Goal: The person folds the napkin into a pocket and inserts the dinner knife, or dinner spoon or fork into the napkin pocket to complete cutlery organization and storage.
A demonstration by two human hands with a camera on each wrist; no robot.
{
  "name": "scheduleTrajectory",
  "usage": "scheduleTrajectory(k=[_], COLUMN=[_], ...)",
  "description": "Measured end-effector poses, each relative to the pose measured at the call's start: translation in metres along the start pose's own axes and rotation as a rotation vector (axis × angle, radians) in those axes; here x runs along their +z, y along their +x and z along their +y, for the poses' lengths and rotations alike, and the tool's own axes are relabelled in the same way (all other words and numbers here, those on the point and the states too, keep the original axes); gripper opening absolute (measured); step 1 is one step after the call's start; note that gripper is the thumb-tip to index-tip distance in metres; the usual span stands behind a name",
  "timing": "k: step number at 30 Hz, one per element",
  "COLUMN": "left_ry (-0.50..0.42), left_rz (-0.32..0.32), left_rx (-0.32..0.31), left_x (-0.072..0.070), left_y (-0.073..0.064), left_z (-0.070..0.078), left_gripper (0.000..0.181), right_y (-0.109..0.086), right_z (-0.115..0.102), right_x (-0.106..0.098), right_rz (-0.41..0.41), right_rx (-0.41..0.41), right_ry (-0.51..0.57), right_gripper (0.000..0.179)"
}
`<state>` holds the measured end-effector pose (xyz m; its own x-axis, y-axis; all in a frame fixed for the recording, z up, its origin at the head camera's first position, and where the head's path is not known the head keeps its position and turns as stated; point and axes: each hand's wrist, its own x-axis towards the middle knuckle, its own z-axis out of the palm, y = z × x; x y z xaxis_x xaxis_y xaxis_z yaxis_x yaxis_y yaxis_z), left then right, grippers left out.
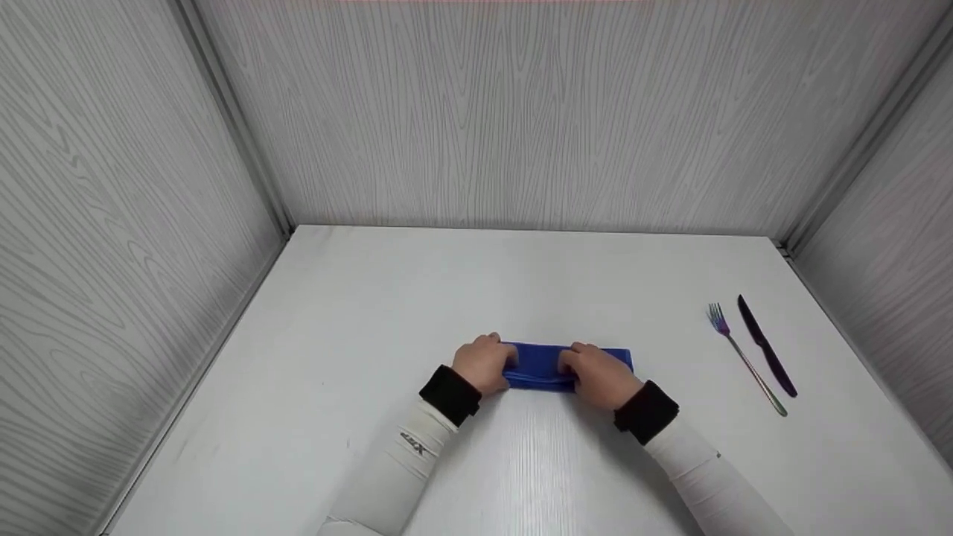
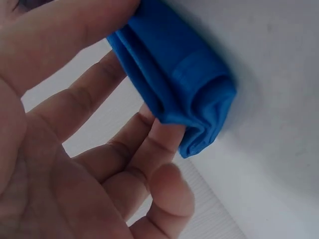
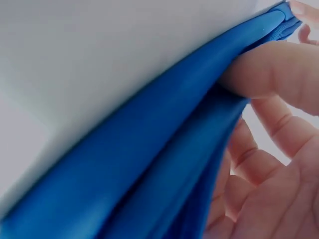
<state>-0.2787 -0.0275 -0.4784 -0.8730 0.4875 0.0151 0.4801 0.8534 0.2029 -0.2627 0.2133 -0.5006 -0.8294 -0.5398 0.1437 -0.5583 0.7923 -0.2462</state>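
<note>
A folded blue cloth (image 1: 536, 363) lies as a narrow band on the white table, in several layers. At its left end my left hand (image 1: 482, 365) grips it; in the left wrist view the thumb lies along one side and the fingers (image 2: 164, 137) reach the other side at the folded end. My right hand (image 1: 601, 376) pinches the cloth's near edge right of the middle, leaving the right end sticking out past the hand. In the right wrist view the thumb (image 3: 271, 69) presses into the layers of the cloth (image 3: 149, 134), with the fingers curled behind.
On the right of the white table (image 1: 357, 313) lie a fork (image 1: 747, 362) and, just right of it, a dark knife (image 1: 767, 346), both slanting. Grey wood-grain panels (image 1: 521, 112) wall in the table at the back and on both sides.
</note>
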Motion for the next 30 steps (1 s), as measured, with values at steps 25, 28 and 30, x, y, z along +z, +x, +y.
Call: scheduleTrajectory(k=[25, 28, 30], left_ry=[-0.056, -0.072, -0.076], left_rz=[0.137, 0.138, 0.142], left_rx=[-0.019, -0.009, -0.005], left_x=[0.011, 0.010, 0.009], left_y=[0.004, 0.004, 0.005], left_z=[0.003, 0.002, 0.002], left_gripper=[0.011, 0.007, 0.008], right_y=[-0.038, -0.038, -0.036], right_z=[0.048, 0.046, 0.044], right_x=[-0.023, -0.025, -0.028], right_rz=[0.009, -0.008, -0.027], right_rx=[0.208, 0.207, 0.207], right_ry=[0.024, 0.010, 0.001], right_gripper=[0.011, 0.013, 0.013])
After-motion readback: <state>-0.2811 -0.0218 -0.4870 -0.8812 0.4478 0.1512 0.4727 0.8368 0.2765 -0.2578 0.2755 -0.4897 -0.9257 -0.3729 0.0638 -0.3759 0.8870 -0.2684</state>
